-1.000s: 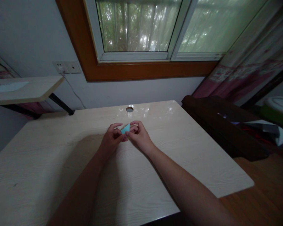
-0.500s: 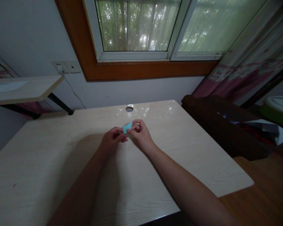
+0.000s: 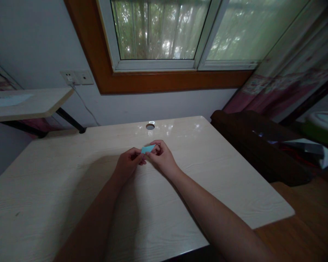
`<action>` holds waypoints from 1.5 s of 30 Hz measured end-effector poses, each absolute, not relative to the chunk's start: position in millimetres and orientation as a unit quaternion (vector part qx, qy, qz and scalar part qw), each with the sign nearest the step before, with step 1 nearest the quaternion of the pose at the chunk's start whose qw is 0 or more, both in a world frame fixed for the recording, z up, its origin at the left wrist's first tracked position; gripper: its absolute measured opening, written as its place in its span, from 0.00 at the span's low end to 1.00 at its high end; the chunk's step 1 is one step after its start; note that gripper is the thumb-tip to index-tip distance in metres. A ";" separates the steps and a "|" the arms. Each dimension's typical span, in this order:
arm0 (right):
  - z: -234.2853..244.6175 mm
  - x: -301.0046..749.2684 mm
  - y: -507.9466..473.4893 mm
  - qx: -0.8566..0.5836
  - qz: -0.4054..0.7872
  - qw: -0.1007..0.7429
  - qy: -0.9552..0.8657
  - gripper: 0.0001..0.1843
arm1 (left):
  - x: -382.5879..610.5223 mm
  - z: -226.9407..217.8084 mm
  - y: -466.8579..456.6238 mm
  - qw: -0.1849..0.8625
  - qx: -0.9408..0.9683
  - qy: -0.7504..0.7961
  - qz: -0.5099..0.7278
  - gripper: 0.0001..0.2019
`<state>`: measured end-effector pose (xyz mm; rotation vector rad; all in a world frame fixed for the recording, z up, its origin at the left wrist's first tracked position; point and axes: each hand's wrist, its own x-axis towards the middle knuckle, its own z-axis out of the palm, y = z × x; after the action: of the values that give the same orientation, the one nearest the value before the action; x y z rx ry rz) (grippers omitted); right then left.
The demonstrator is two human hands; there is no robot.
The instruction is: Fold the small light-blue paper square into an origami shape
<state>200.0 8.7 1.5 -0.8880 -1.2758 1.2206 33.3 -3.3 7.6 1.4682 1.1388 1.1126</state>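
Between my two hands is a small piece of light-blue folded paper (image 3: 147, 149), held over the far half of the pale wood-grain desk (image 3: 229, 196). My left hand (image 3: 129, 160) pinches its left end between thumb and fingers. On the other side, my right hand (image 3: 162, 155) grips the right part, thumb in front and forefinger curled along the top. Fingers cover both ends of the paper, so its full shape is hidden.
A round cable hole (image 3: 150, 126) lies near the desk's back edge. At left stands a raised shelf (image 3: 43, 105) on black legs. A cord runs from the wall socket (image 3: 76, 77). Dark brown furniture (image 3: 251, 145) is beyond the right edge.
The blue paper has tilted and now shows as a flatter, lower strip. My right forefinger has come down with it, and both hands have shifted very slightly.
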 end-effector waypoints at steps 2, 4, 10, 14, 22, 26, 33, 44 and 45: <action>0.4 200.3 8.1 -0.396 0.497 0.537 -0.555 0.21 | 33.3 8.7 -4.2 0.459 0.607 0.468 0.450 0.09; -0.4 200.6 7.4 -0.418 0.475 0.526 -0.568 0.22 | 33.0 9.9 -5.2 0.447 0.618 0.474 0.440 0.08; 0.6 201.7 5.6 -0.435 0.447 0.520 -0.583 0.21 | 31.9 9.8 -5.9 0.435 0.622 0.489 0.430 0.08; 2.7 201.8 7.3 -0.423 0.461 0.536 -0.567 0.20 | 32.3 9.5 -5.1 0.457 0.603 0.481 0.443 0.09; 6.7 202.7 12.5 -0.403 0.517 0.562 -0.505 0.22 | 32.4 14.5 -5.5 0.486 0.581 0.463 0.460 0.09; 9.5 201.9 10.7 -0.391 0.529 0.566 -0.497 0.21 | 32.2 15.1 -5.7 0.486 0.576 0.466 0.464 0.09; 11.3 203.9 10.0 -0.375 0.541 0.584 -0.475 0.18 | 31.1 14.2 -4.9 0.495 0.564 0.462 0.473 0.09; 2.2 202.8 10.2 -0.375 0.524 0.555 -0.527 0.27 | 32.3 10.8 -2.5 0.504 0.581 0.456 0.447 0.09; 2.4 203.0 9.9 -0.376 0.521 0.553 -0.530 0.27 | 32.2 10.8 -2.6 0.505 0.582 0.453 0.449 0.09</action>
<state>203.0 9.9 2.4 -0.8892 -1.2536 1.2315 32.2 -2.6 10.8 1.4035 1.0923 1.0826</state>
